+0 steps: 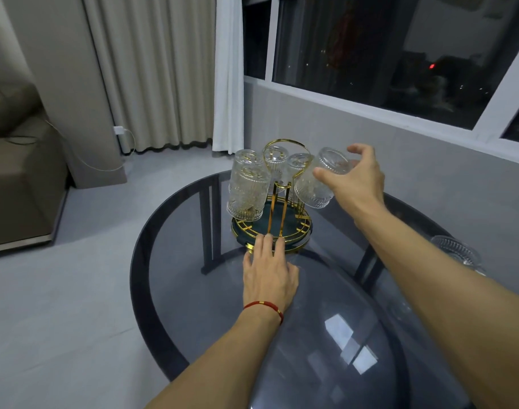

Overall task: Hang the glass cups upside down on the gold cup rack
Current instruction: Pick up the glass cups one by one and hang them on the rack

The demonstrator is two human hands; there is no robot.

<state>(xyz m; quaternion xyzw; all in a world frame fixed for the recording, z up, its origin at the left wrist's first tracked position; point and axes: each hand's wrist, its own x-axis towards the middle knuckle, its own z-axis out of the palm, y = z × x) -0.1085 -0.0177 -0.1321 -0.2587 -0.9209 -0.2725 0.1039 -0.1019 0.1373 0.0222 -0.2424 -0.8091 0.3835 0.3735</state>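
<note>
Nearest the camera, the left hand [268, 273] lay flat with fingers spread on the smoked-glass round table [163, 231], fingertips pressed on the six o'clock rim of the gold cup rack [271, 228], steadying it by the look of things. A red string bracelet [264, 305] sat on that wrist.

Further out, at the rack's three o'clock, the right hand [360, 178] curled around the upturned base of a ribbed glass cup [319, 180], thumb one side, fingers wrapped behind. The cup hung mouth-down and tilted; whether its peg was already inside could not be told through the glass.

On progress: four cups seemed already hung upside down — a large one at nine o'clock [248, 191], another behind it [246, 157], one under the gold handle loop at twelve [275, 160], one at one o'clock [299, 162]. So the fifth was going on. At least one more glass cup [456, 253] waited at the table's three o'clock edge, partly hidden by the right forearm.

Obstacles? The hung cups crowded close, so clinking against the one o'clock neighbour looked the main risk.

Beyond the table stood a grey sofa [13, 160] at nine o'clock, pale curtains [152, 69] at eleven, and a dark night window [400, 48] at one.
</note>
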